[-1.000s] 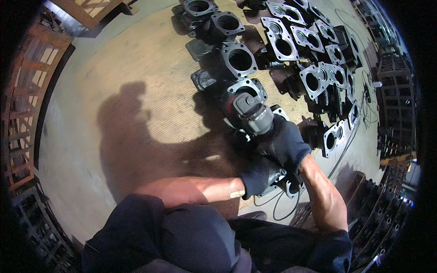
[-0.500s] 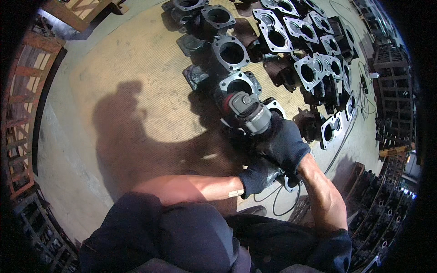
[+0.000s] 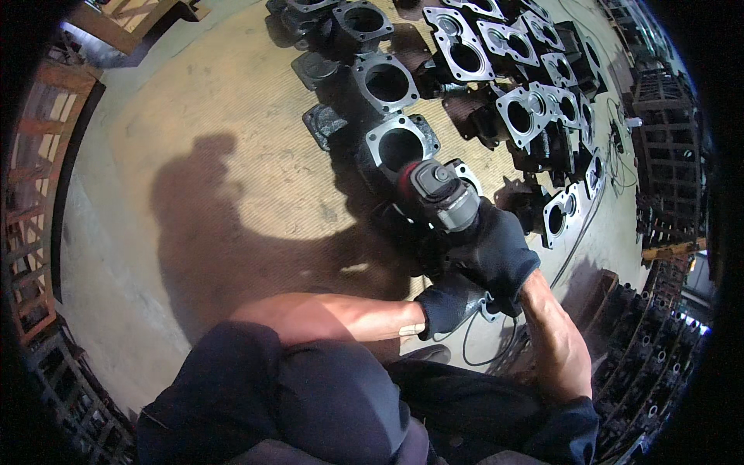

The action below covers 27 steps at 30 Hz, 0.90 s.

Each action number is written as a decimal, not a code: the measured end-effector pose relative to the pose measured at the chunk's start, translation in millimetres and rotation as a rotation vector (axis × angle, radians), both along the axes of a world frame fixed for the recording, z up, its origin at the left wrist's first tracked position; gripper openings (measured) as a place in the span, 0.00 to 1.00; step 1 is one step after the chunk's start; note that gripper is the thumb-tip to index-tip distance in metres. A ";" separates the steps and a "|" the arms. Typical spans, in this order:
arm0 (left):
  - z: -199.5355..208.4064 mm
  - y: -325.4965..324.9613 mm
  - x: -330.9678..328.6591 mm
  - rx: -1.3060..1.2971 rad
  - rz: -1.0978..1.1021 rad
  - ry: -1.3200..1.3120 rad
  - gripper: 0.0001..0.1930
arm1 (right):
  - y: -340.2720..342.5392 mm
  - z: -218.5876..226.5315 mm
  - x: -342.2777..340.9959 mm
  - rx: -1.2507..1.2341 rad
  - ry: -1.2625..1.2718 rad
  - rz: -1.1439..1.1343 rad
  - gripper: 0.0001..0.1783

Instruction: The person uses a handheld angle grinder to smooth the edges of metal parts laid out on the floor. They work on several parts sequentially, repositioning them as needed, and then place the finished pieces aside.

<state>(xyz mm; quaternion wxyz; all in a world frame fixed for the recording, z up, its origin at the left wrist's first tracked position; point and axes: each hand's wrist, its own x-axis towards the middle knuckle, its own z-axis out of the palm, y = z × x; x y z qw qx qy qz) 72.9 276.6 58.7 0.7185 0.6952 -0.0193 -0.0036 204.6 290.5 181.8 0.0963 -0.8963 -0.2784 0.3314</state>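
Note:
My right hand, in a dark glove, is closed round the body of an angle grinder. Lower down, my left hand, gloved too, is closed at the rear of the same tool; its fingers are partly hidden. The grinder's head, with a reddish rim, is over a black cast metal housing, whose bright flange is partly covered. Whether the disc touches metal cannot be seen. Just beyond stands another housing with a round-holed flange.
Several more castings with bright flanges stand in rows ahead and to the right. A dark cable runs over the floor at the right. Orange racks line the left side; dark stacked parts fill the lower right.
Both hands and the grinder have shifted slightly right and toward me relative to the castings. The flange beyond the tool now shows more fully. The view has moved a little.

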 end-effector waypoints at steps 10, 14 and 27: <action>28.4 1.8 7.7 -0.197 0.002 0.155 0.11 | -10.2 6.5 -3.1 -0.021 -0.035 -0.032 0.28; -4.7 -19.9 6.6 -0.158 0.077 0.049 0.11 | -8.9 0.3 -1.4 -0.009 -0.016 -0.038 0.30; -16.0 -28.1 43.8 -0.372 0.171 0.181 0.09 | -15.7 -9.4 22.9 -0.067 -0.110 -0.042 0.32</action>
